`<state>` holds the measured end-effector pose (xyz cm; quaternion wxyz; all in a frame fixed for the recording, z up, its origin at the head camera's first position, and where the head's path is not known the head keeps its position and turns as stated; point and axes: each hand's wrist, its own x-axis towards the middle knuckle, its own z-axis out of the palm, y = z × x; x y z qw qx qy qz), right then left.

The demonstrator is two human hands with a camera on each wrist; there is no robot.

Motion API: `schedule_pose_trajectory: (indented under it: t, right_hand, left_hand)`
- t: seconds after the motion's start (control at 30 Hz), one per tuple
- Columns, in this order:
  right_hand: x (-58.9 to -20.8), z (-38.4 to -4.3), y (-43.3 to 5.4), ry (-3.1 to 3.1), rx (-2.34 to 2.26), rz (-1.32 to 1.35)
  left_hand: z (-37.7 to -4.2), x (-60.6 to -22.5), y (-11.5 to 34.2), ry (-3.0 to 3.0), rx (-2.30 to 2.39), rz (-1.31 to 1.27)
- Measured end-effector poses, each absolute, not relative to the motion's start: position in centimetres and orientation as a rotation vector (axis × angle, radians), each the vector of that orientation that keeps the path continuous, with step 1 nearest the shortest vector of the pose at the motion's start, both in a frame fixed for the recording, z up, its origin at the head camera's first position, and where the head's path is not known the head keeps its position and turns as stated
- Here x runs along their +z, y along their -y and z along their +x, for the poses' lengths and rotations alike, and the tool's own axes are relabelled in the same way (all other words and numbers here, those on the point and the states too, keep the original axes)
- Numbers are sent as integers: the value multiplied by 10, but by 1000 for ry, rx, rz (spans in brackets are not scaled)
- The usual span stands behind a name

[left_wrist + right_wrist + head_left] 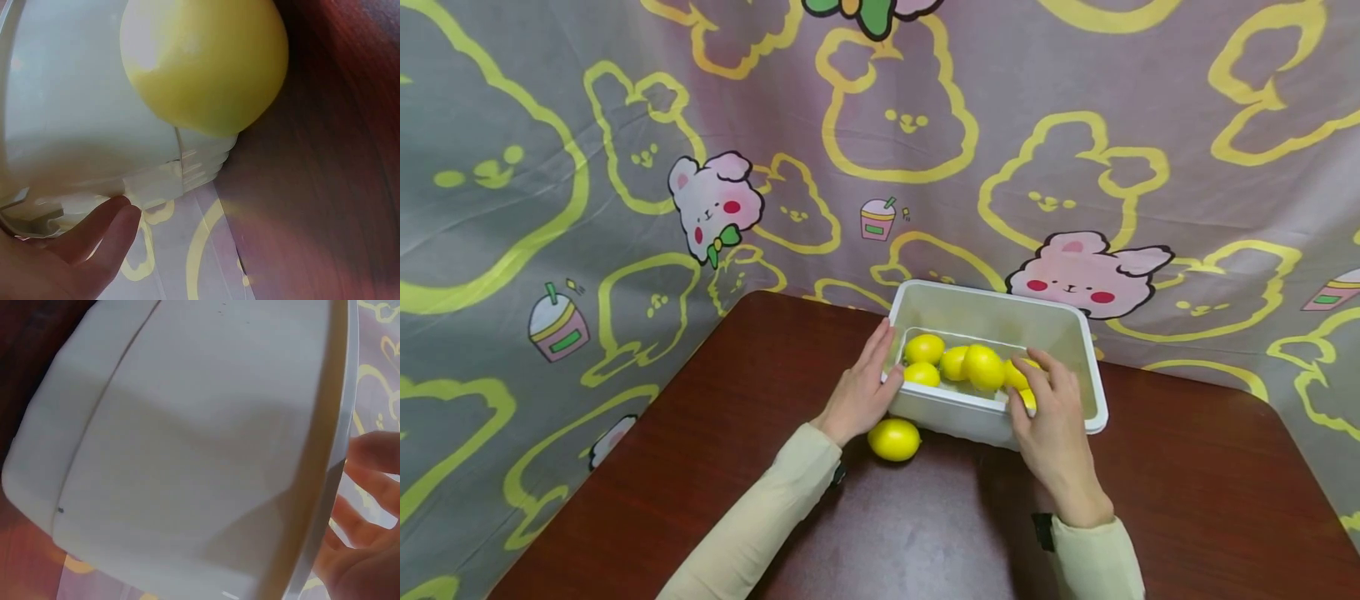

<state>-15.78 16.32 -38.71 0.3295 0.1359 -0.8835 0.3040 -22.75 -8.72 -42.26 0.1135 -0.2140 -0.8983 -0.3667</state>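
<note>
A white plastic bin (977,417) stands on the table with several yellow lemons (983,367) inside. My left hand (859,396) rests against its left end, fingers extended along the wall and thumb near the front rim. In the left wrist view, the fingertips (128,209) lie at the bin's end wall. One lemon (894,440) sits outside on the table, below my left hand and close to the bin's front. Over the front rim at the right reaches my right hand (1054,425), fingers loosely bent above lemons it partly hides. The right wrist view shows its fingers (375,484) beyond the rim.
The dark reddish-brown table (895,533) extends around the bin. A grey curtain (790,125) printed with yellow bear outlines and pink rabbits hangs behind and at the sides, close to the bin's back wall.
</note>
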Motion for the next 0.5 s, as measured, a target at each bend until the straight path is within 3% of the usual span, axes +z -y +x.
schedule_pose_trajectory:
  t: [0.5]
  right_hand:
    - [-395,-153,-190,2283,760,173]
  left_hand:
    - [-228,-425,88,2629,-1066,-627]
